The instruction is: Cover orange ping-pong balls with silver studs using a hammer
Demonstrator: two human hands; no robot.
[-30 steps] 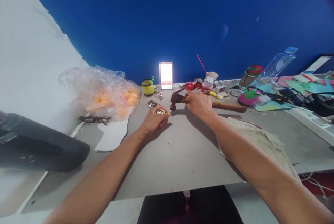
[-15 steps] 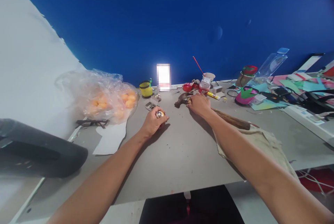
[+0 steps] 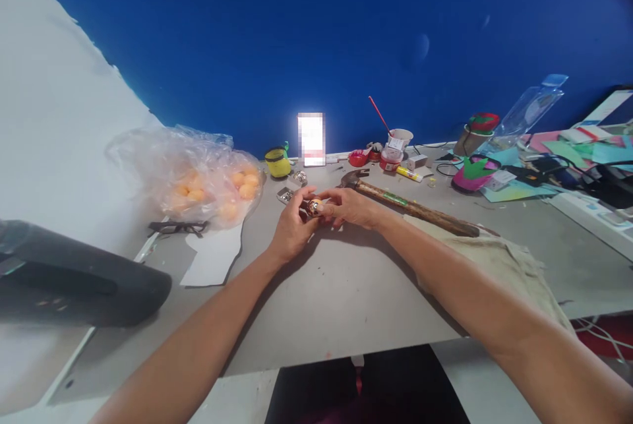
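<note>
Between my two hands is a small orange ball [image 3: 314,207] studded with shiny metal pieces. My left hand [image 3: 291,229] curls around its left side and holds it just above the table. From the right, the fingertips and thumb of my right hand [image 3: 349,208] close on the same ball. Just behind my left hand lies a small open box [image 3: 285,195] with shiny bits in it, and beyond that a silvery, studded ball [image 3: 299,177]. A claw hammer [image 3: 395,198] with a worn wooden handle rests behind my right forearm, untouched.
On the left are a plastic bag of orange balls [image 3: 190,186], eyeglasses [image 3: 178,227], white paper [image 3: 212,259] and a large dark cylinder [image 3: 84,275]. A beige cloth [image 3: 499,259] lies under my right arm. Paint cups [image 3: 390,159] and a glue stick [image 3: 409,174] stand towards the wall.
My right hand has let go of the hammer near its head and moved left to the ball. The hammer stays on the table. My left hand still holds the ball, slightly further right.
</note>
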